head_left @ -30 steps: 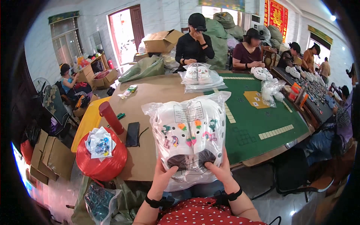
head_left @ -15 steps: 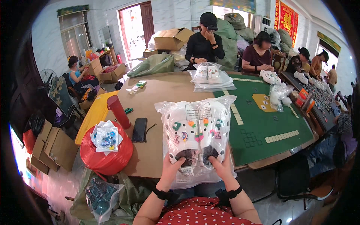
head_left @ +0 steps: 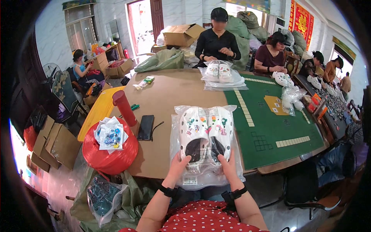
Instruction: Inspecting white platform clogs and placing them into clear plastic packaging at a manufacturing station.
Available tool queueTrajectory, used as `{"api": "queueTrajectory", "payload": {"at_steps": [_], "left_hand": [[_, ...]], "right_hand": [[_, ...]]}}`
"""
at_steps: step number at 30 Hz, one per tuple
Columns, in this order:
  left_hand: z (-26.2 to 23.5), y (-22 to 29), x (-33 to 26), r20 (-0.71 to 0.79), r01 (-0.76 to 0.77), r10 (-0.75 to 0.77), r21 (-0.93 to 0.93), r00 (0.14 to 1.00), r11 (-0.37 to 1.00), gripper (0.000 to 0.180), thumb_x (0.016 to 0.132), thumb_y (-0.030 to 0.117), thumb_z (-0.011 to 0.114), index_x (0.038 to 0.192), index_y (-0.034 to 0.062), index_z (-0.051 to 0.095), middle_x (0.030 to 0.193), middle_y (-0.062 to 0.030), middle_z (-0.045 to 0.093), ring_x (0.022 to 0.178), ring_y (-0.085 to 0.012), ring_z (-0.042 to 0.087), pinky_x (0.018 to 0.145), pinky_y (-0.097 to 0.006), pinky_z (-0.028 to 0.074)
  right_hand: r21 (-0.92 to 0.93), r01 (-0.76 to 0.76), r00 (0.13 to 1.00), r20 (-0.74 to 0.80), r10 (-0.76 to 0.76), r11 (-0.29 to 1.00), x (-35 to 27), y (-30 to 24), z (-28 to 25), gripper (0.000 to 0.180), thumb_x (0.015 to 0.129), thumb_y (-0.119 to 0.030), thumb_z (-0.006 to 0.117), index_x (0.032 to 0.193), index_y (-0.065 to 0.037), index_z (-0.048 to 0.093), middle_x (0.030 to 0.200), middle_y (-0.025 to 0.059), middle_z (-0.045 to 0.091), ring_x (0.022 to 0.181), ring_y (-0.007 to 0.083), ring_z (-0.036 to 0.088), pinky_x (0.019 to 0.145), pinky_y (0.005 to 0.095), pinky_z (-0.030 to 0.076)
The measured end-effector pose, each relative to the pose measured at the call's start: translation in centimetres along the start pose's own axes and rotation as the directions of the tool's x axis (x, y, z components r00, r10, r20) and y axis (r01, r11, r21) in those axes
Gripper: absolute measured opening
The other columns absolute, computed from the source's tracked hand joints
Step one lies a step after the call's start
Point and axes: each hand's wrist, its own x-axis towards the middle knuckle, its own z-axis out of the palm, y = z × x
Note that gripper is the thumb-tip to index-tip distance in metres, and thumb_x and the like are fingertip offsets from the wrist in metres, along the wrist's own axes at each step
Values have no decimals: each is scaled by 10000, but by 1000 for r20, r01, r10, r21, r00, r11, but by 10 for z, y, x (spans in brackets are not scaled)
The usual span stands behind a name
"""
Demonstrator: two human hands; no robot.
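Observation:
A pair of white clogs (head_left: 201, 129) with colourful charms on the toes lies in a clear plastic bag, heel ends toward me, at the table's near edge. My left hand (head_left: 178, 165) grips the bag's near left side, thumb on top by the heel opening. On the near right side my right hand (head_left: 228, 165) holds it the same way. Both sets of fingers are partly hidden beneath the clogs. Under this bag shows another clear plastic bag (head_left: 205, 185) with a barcode label; its contents are mostly covered.
Left of the clogs are a dark phone (head_left: 145, 128), a red cylinder (head_left: 124, 108), green-handled scissors (head_left: 135, 107) and a red twine roll (head_left: 110, 162) with a charm packet (head_left: 111, 134) on it. More bagged clogs (head_left: 218, 72) sit across the table (head_left: 170, 91), near a person in black.
The bagged clogs have tipped flatter and their toes have come lower, showing more of the heel openings. Both my hands still hold them. The person opposite has lowered a hand from the face.

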Motion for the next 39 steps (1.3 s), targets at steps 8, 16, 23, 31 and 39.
{"api": "queueTrajectory", "payload": {"at_steps": [8, 16, 23, 31, 39], "left_hand": [[-6, -6, -4, 37, -49, 48, 34, 998, 998, 555, 926, 237, 726, 1360, -44, 524, 1255, -105, 657, 1123, -179, 612, 1009, -339, 470], [-1, -6, -4, 40, -88, 87, 27, 995, 996, 571, 915, 234, 731, 1371, -38, 521, 1255, -99, 654, 1121, -170, 610, 993, -331, 477], [-6, -10, -3, -16, -92, 93, 17, 996, 996, 566, 921, 248, 726, 1374, -25, 522, 1254, -91, 652, 1118, -161, 608, 981, -324, 479], [18, 1, -13, 8, -74, 74, -12, 997, 997, 560, 932, 266, 729, 1376, -13, 533, 1235, -88, 665, 1098, -153, 609, 968, -336, 495], [14, 42, -67, -75, -141, 127, -223, 989, 965, 612, 950, 268, 696, 1433, -8, 442, 1220, -75, 619, 1099, -150, 585, 966, -332, 484]], "right_hand": [[24, -61, 998, 2, 61, 998, -6, -2, 0, 878, 877, -190, 764, 1544, 70, 256, 1457, 190, 462, 1322, 255, 472, 1117, 361, 368], [53, -19, 1000, 8, 18, 998, -8, -4, 0, 875, 883, -170, 753, 1550, 63, 237, 1459, 179, 460, 1316, 246, 473, 1116, 358, 369], [59, -59, 998, 36, 57, 997, -8, -8, 8, 892, 885, -182, 754, 1559, 62, 223, 1475, 188, 450, 1326, 252, 466, 1127, 361, 360], [-122, 39, 995, -84, -50, 992, 0, 26, -34, 721, 902, -44, 514, 1589, -86, 297, 1280, 94, 567, 893, 143, 576, 676, 276, 495], [-118, 201, 953, 254, -166, 972, -13, -24, -19, 780, 889, -237, 598, 1567, 10, 301, 1572, 152, 352, 1424, 263, 378, 1183, 387, 278]]}}
